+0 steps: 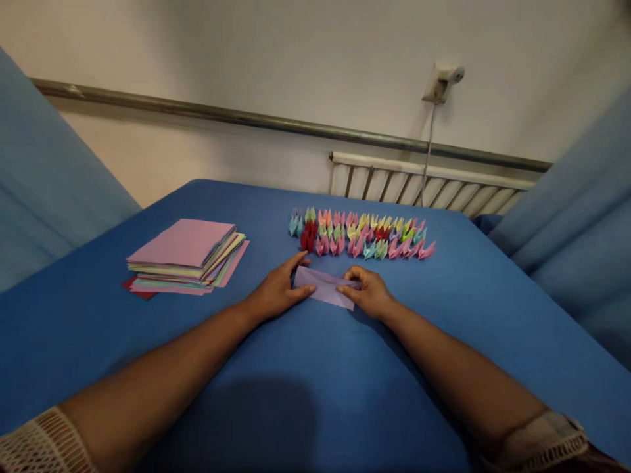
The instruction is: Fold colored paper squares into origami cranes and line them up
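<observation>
A pale, off-white wall (276, 66) fills the upper part of the frame, warmer and brighter at upper left, dimmer toward the upper right corner. A metal pipe (236, 116) slopes across it from upper left down to the right. Below the pipe, right of centre, stands a white barred radiator (384, 163); above, a wall socket (436, 84) trails a thin cord (430, 128). Blue curtains (49, 177) hang at both sides. A blue worktop (493, 295) with rounded far corners spreads across the lower frame.
</observation>
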`<state>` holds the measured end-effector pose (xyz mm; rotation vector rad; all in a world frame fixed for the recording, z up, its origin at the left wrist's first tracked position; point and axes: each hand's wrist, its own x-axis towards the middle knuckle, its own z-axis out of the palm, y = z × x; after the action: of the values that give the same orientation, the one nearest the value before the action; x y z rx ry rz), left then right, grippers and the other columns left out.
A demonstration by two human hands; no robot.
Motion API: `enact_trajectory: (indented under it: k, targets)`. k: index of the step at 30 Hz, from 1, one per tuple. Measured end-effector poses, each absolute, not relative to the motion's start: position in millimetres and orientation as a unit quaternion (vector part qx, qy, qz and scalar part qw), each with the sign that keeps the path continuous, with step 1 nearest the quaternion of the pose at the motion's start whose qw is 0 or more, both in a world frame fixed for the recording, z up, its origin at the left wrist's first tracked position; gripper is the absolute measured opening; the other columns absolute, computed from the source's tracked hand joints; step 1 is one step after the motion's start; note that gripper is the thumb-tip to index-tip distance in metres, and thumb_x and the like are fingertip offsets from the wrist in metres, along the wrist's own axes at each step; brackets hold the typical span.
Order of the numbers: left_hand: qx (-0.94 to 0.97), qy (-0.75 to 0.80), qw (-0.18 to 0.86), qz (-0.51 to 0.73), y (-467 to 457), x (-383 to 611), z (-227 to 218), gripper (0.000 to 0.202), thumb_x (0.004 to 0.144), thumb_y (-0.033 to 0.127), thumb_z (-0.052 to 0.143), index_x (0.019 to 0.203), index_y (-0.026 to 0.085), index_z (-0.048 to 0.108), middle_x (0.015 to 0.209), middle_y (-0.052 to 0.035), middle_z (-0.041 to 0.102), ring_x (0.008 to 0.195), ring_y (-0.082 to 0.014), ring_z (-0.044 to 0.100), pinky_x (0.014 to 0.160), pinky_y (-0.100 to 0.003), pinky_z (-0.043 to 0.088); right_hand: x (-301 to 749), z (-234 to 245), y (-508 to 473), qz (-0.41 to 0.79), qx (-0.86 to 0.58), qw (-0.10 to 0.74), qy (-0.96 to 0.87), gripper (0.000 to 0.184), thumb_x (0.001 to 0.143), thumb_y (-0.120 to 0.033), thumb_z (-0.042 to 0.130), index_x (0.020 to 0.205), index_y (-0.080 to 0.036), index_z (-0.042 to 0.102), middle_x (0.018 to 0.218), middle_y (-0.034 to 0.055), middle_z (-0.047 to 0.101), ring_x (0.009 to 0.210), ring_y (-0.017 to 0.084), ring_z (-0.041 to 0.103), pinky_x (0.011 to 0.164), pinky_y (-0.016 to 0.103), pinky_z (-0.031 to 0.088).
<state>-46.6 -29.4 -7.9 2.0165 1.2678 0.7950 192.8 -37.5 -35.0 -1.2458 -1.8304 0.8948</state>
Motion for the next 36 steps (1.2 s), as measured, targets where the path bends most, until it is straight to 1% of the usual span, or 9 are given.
enact_trajectory:
  k: [3,6,10,15,19,22,27,31,36]
  targets:
    - [0.664,0.475,0.448,0.364,-28.8,-47.0,-5.4,0.053,0.073,0.045,0.069,0.115,0.014,0.063,0.109,-0.0106,0.07,0.099,-0.0262,0.065,0.089,-0.041,0.05,189.5,-34.0,-36.7,0.398,-0.459,0.434,-0.666,0.023,0.073,-0.039,0.069,0.072,-0.02,0.055,0.066,-0.0042,0.054,0.058,0.011,0.047,0.057,0.024,0.038]
    - [0.581,0.482,0.522,0.397,-32.4,-45.2,-2.4,0.037,0.07,0.046,0.073,0.089,0.014,0.069,0.086,-0.0061,0.072,0.077,-0.0211,0.066,0.075,-0.035,0.052,186.3,-30.3,-33.7,0.43,-0.441,0.491,-0.616,0.028,0.068,-0.041,0.074,0.076,-0.02,0.057,0.067,-0.0039,0.056,0.059,0.012,0.05,0.057,0.024,0.041]
    - [0.499,0.489,0.547,0.461,-39.4,-40.3,2.8,0.038,0.065,0.043,0.079,0.089,0.015,0.07,0.082,-0.0041,0.072,0.072,-0.0173,0.065,0.073,-0.031,0.051,186.3,-29.9,-29.7,0.502,-0.415,0.496,-0.574,0.037,0.065,-0.046,0.075,0.087,-0.019,0.063,0.075,0.0009,0.066,0.064,0.015,0.059,0.057,0.025,0.046]
    - [0.502,0.469,0.546,0.479,-41.8,-37.9,7.0,0.044,0.063,0.039,0.081,0.097,0.014,0.07,0.091,-0.006,0.073,0.081,-0.0186,0.065,0.082,-0.032,0.05,188.0,-35.1,-28.1,0.51,-0.428,0.465,-0.584,0.032,0.07,-0.047,0.073,0.078,-0.017,0.069,0.061,0.0009,0.065,0.054,0.014,0.057,0.052,0.026,0.044]
    - [0.533,0.481,0.504,0.48,-41.1,-39.6,8.4,0.038,0.067,0.038,0.078,0.095,0.015,0.072,0.092,-0.0059,0.073,0.081,-0.0184,0.064,0.081,-0.032,0.05,188.0,-35.6,-28.0,0.485,-0.402,0.492,-0.6,0.031,0.072,-0.048,0.072,0.084,-0.019,0.072,0.08,0.0036,0.072,0.072,0.018,0.064,0.071,0.033,0.051]
    - [0.553,0.492,0.481,0.469,-41.5,-40.1,9.2,0.032,0.067,0.038,0.077,0.09,0.015,0.073,0.081,-0.0027,0.071,0.071,-0.0155,0.061,0.071,-0.028,0.048,188.7,-36.0,-27.2,0.469,-0.4,0.502,-0.607,0.031,0.075,-0.047,0.069,0.088,-0.02,0.074,0.086,0.0036,0.072,0.081,0.02,0.065,0.081,0.036,0.051]
    - [0.58,0.5,0.46,0.449,-43.8,-37.7,10.5,0.025,0.069,0.038,0.074,0.076,0.015,0.069,0.061,0.0026,0.06,0.057,-0.0106,0.051,0.057,-0.023,0.04,187.4,-39.9,-26.8,0.471,-0.401,0.483,-0.62,0.029,0.075,-0.047,0.071,0.083,-0.019,0.074,0.079,0.0027,0.07,0.075,0.019,0.063,0.074,0.034,0.051]
    - [0.592,0.502,0.459,0.432,-46.1,-35.0,9.2,0.025,0.071,0.039,0.072,0.077,0.015,0.068,0.062,0.0016,0.06,0.058,-0.0115,0.053,0.058,-0.024,0.042,180.9,-42.1,-29.7,0.53,-0.363,0.49,-0.589,0.033,0.069,-0.044,0.076,0.092,-0.02,0.072,0.086,0.0033,0.071,0.077,0.018,0.064,0.074,0.034,0.052]
    - [0.628,0.499,0.434,0.411,-54.6,-29.4,9.7,0.029,0.072,0.042,0.07,0.084,0.016,0.069,0.077,-0.0014,0.067,0.068,-0.0149,0.058,0.064,-0.026,0.047,173.3,-40.8,-32.8,0.561,-0.343,0.5,-0.564,0.032,0.065,-0.042,0.079,0.085,-0.02,0.067,0.08,0.0008,0.07,0.074,0.015,0.063,0.073,0.03,0.052]
